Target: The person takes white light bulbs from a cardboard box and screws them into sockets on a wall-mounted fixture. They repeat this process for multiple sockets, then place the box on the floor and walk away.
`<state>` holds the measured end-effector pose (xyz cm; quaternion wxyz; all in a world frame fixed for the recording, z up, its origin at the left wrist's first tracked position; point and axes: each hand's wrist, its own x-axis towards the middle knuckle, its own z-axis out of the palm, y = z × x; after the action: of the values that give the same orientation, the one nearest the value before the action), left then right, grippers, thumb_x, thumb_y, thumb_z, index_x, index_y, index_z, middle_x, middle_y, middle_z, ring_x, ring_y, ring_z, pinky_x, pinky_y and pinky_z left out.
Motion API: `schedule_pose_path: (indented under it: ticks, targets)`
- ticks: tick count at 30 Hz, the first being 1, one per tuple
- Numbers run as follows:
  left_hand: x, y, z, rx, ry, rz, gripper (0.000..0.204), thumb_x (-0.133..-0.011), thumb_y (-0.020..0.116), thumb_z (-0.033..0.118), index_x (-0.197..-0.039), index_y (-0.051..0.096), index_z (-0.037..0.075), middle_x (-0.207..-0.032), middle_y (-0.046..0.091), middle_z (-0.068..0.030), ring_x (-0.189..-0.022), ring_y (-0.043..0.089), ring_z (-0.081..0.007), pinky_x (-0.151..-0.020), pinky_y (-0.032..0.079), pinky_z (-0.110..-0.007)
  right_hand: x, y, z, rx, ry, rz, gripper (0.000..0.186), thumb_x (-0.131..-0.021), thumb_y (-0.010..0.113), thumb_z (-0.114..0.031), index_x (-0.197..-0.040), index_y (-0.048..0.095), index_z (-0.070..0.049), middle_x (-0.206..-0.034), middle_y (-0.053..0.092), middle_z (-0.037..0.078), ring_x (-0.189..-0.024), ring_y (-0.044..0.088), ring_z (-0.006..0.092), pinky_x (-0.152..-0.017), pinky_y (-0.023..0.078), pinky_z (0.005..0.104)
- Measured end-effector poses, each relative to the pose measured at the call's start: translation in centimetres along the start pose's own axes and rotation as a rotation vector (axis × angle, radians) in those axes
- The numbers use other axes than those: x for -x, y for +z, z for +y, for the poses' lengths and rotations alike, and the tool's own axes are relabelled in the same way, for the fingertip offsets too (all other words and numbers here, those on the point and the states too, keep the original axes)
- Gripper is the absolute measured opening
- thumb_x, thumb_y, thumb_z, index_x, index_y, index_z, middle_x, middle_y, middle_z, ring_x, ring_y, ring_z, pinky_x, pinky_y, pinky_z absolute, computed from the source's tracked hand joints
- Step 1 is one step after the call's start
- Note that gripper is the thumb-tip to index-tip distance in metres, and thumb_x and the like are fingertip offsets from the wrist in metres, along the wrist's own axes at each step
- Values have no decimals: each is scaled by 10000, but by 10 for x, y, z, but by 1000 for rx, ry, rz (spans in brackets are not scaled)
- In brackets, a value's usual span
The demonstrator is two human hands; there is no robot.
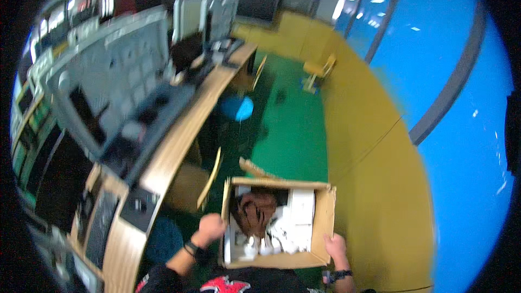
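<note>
An open cardboard box point(324, 206) is held in front of my body, tilted so its inside shows. My left hand point(211, 228) is closed at the box's left side, and my right hand point(335, 245) grips its right wall near the lower corner. Inside lie a brown, crumpled soft item point(256, 211), a white box point(302, 206) and several rounded white pieces point(277, 239) too blurred to name. One flap point(255, 168) sticks out past the far left corner.
Along my left runs a wooden desk point(179, 141) with a grey partition point(125, 65) and dark equipment. Chairs with a blue seat point(237, 108) stand by it. Ahead are green flooring point(296, 130), a yellow walkway point(374, 184) and a small yellow chair point(320, 69). Blue glazing point(467, 157) lines the right.
</note>
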<state>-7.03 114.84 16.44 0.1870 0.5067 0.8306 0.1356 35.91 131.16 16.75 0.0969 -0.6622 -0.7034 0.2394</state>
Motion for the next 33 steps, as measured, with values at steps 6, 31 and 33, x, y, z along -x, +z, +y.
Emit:
schedule_pose_path:
  ticks: [6,31,33]
  targets:
    - [-90,-62,15,33,-66,185,430,-756,515,366,-643,634,-31,-701,603,-259,-706,614,-409,-687,495,-471,-127,-16,-77,-135,-236,174,387,-785,596,-406,-826,658,-27,-785,614,256,-757,604,421,-679,489,477]
    - [-120,-180,113,213,-1082,405,463,-777,505,374,-715,642,-63,-749,600,-297,-751,611,-431,-722,483,-467,-451,-39,-493,246,-1129,-576,363,-766,581,-342,-792,650,13,-807,628,241,-781,618,385,-694,491,441]
    - [-127,-189,103,234,-1128,330,467,-770,490,370,-718,641,-69,-764,605,-291,-764,605,-438,-733,479,-467,-459,-23,-511,324,-1129,-631,359,-769,574,-336,-799,653,13,-815,630,238,-784,622,381,-699,492,441]
